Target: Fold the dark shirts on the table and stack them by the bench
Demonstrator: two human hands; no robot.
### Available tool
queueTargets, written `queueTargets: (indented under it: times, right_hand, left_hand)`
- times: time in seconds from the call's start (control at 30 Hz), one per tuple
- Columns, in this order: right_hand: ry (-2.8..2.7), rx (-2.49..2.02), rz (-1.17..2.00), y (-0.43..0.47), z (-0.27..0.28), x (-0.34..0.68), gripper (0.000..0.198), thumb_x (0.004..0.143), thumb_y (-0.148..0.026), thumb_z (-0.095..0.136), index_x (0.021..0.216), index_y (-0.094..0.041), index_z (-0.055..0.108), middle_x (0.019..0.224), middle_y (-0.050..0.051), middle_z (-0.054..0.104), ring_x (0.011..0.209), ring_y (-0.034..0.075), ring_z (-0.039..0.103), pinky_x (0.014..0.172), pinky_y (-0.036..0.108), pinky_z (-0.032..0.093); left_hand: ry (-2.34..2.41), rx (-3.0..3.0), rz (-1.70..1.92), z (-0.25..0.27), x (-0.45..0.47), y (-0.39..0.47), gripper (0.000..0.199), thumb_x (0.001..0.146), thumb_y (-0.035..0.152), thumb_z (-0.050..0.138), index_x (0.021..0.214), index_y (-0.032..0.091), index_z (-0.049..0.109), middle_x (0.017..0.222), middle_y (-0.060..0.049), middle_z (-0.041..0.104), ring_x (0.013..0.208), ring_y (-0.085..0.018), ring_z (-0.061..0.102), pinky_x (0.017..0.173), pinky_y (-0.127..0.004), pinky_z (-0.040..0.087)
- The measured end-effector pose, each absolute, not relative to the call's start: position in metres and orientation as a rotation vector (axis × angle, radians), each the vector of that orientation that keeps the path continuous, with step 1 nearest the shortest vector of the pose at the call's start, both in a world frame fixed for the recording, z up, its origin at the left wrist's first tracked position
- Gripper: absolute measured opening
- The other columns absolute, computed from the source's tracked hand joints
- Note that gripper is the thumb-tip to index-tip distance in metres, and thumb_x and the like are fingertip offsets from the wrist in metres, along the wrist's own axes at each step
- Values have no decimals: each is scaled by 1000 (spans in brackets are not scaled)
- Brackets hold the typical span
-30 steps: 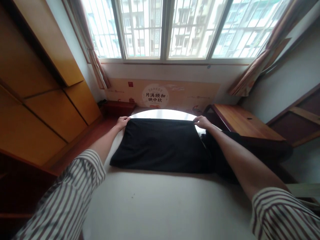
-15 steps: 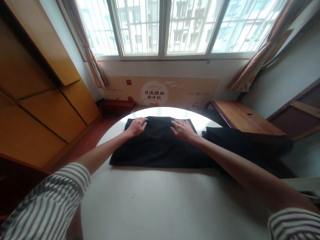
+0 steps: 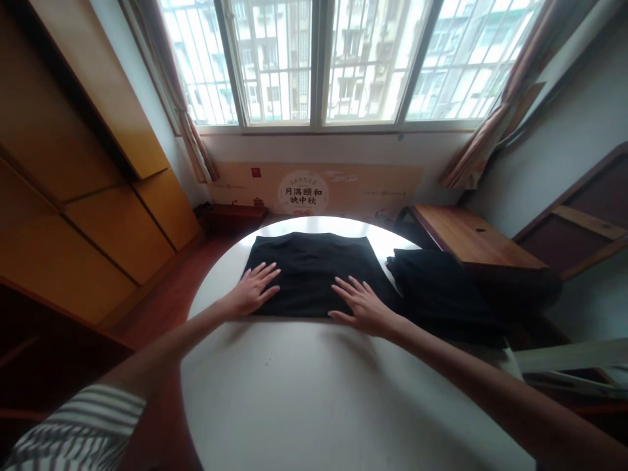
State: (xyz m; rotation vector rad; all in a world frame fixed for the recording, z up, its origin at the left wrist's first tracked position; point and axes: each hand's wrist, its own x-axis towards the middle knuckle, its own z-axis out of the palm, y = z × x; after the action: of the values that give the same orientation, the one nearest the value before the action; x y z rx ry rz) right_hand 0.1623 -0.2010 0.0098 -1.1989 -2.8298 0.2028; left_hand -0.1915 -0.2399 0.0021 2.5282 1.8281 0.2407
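A black garment point(image 3: 309, 271), perhaps a skirt, is spread flat on the round white table point(image 3: 304, 392); its exact kind is hard to tell. Over its left side, near the front edge, lies my left hand point(image 3: 254, 290), fingers spread. My right hand point(image 3: 360, 304) rests at the front right part of the same cloth, also with fingers spread. Neither hand grips anything. Beside the garment, to the right, sits a second dark pile of cloth point(image 3: 436, 288), partly hidden behind my right forearm.
A wooden desk point(image 3: 481, 235) stands behind the table on the right. Yellow-brown cabinets point(image 3: 108, 222) line the left wall. Barred windows point(image 3: 314, 59) with curtains are at the back, above a printed banner point(image 3: 343, 186). A pale chair-like piece point(image 3: 564, 356) is at the lower right.
Both hands have moved from the garment's far part toward its front edge, and the fingers are now more spread. The garment's front edge now looks straighter and narrower. The view has shifted slightly.
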Motion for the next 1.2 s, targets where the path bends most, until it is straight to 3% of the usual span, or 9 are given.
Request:
queueTargets:
  times: [0.1, 0.2, 0.27, 0.43, 0.63, 0.77, 0.97, 1.1, 1.2]
  right_hand:
    - [-2913, -985, 28, -229, 10, 190, 60, 92, -40, 54, 145, -13, 46, 149, 17, 46, 136, 38, 42, 109, 54, 37]
    - [-2923, -1007, -238, -233, 9, 220, 56, 83, -4, 48, 139, -7, 53, 140, 18, 55, 128, 35, 51, 105, 49, 42]
    - [-2909, -1085, -388, -228, 10, 233, 63, 76, 5, 43, 136, -8, 55, 136, 17, 58, 125, 34, 53, 103, 48, 44]
    - [-2840, -1234, -487, -216, 14, 234, 55, 79, 6, 40, 129, -7, 59, 129, 19, 62, 116, 32, 58, 95, 42, 48]
    - [-2861, -1240, -232, -216, 17, 220, 34, 84, 1, 42, 103, -13, 67, 107, 14, 68, 102, 24, 62, 85, 30, 49]
    - [-2835, -1363, -226, -217, 17, 219, 40, 82, 3, 42, 110, -13, 65, 111, 16, 65, 103, 24, 61, 83, 30, 49]
    - [-2843, -1374, -296, -225, 31, 215, 53, 82, 6, 36, 124, -15, 61, 105, 19, 66, 90, 27, 64, 72, 33, 52]
    - [-2735, -1359, -304, -231, 55, 227, 43, 78, 6, 41, 103, -16, 69, 96, 14, 69, 92, 25, 64, 79, 31, 50]
    - [-2598, -1306, -187, -236, 73, 244, 33, 80, -2, 44, 95, -17, 70, 93, 10, 70, 91, 23, 65, 81, 29, 48]
  left_hand:
    - [1601, 2707, 212, -4, -197, -293, 64, 95, 54, 48, 151, 25, 36, 158, -11, 32, 145, -34, 27, 112, -57, 32]
    - [1484, 2894, 243, -7, -218, -321, 44, 99, 30, 46, 142, 18, 50, 148, -13, 47, 137, -28, 42, 111, -47, 40]
    - [1455, 2990, 255, -7, -232, -324, 43, 97, 11, 40, 138, 16, 54, 143, -13, 52, 133, -25, 48, 110, -42, 43]
    - [1614, 2988, 270, -8, -238, -311, 48, 89, 3, 42, 133, 13, 58, 137, -15, 57, 129, -25, 52, 109, -41, 46]
    - [1759, 2945, 309, -12, -229, -303, 48, 87, 0, 40, 128, 10, 61, 132, -15, 59, 126, -26, 53, 107, -41, 47]
    - [1800, 2911, 400, -16, -232, -300, 59, 81, -7, 35, 132, 12, 58, 126, -15, 62, 120, -24, 57, 102, -39, 52]
    - [1849, 2875, 474, -8, -236, -299, 57, 86, -4, 33, 136, 15, 55, 126, -16, 60, 120, -26, 58, 104, -44, 49]
    - [1809, 2792, 678, 8, -242, -306, 52, 90, 1, 31, 134, 16, 56, 117, -14, 65, 112, -25, 63, 101, -46, 51]
    - [1766, 2714, 888, 29, -247, -318, 44, 95, 11, 33, 129, 16, 60, 112, -12, 68, 108, -25, 64, 108, -50, 44]
